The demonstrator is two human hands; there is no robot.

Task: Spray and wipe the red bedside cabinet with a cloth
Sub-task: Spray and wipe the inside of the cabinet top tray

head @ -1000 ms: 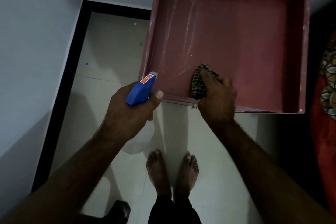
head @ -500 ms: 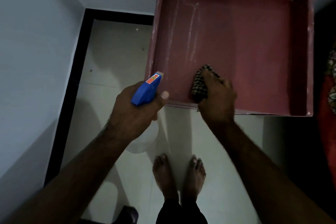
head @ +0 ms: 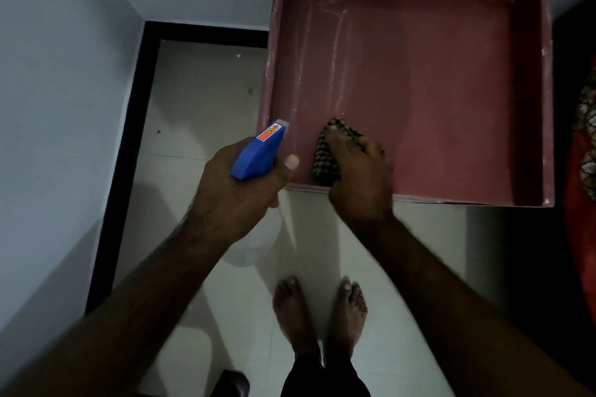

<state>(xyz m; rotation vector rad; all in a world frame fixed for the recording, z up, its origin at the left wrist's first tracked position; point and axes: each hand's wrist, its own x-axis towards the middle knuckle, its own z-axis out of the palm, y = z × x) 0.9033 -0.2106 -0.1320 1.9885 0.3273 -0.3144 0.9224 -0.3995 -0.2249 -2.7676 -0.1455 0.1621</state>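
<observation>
Red-painted bedside cabinet with a raised rim, seen from above at upper right, streaked with pale marks toward its left side. Pressed onto its inner surface at the near left corner: a black-and-white checked cloth, bunched under the right hand, fingers curled over it and hiding most of it. Just left of the rim, a blue plastic spray head with an orange label, nozzle end toward the cabinet, gripped in the left hand, thumb wrapped across the front; remaining fingers of that hand hidden behind the head. Pale translucent bottle body only dimly visible below that hand. Around: white wall, black skirting, pale tiled floor, 2 bare feet. Cut off at the right edge, a red patterned fabric; at the bottom edge, a dark object, too dim to identify.
</observation>
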